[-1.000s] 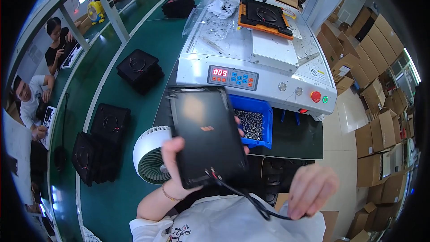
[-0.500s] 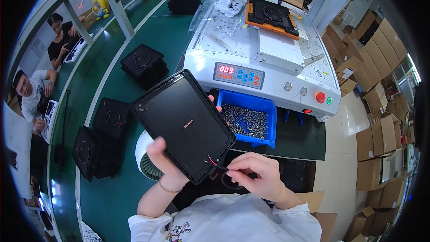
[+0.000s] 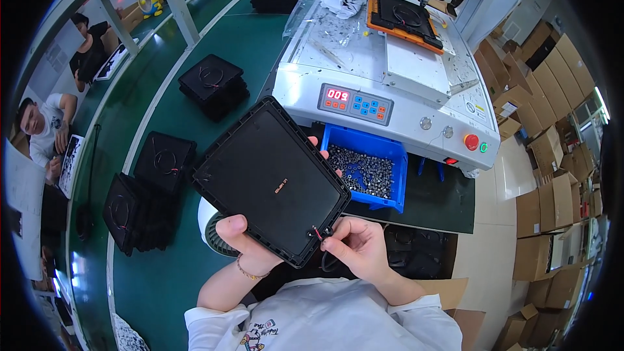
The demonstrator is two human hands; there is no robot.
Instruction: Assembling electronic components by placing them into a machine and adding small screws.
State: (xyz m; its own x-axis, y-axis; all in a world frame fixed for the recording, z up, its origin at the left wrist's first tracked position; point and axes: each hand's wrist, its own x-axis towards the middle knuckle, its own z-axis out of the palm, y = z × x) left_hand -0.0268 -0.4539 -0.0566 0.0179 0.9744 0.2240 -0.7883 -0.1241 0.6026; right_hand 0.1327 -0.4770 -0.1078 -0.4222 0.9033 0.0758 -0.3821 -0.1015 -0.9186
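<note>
A flat black plastic cover point(image 3: 266, 169) with a raised, notched rim lies tilted in my left hand point(image 3: 252, 247). That thumb presses on its lower left edge, and fingertips curl round the far right edge. At the cover's lower right corner, a thin red-and-black wire point(image 3: 317, 231) comes out of the surface. My right hand point(image 3: 361, 253) pinches this wire between thumb and forefinger, close against the corner. Part of a dark cable loop hangs below that hand; where it leads is hidden.
Stacks of similar black covers point(image 3: 213, 84) with coiled wires stand on the green bench point(image 3: 195, 234). Ahead is a white machine point(image 3: 292, 84) bearing an orange fixture point(image 3: 396, 29). A blue bin point(image 3: 400, 175) holds small metal nuts. A white fan point(image 3: 209, 224) sits behind my left forearm.
My right hand has moved left and up, bringing the wire in against the cover's corner. My left thumb has settled lower on the cover's edge.
</note>
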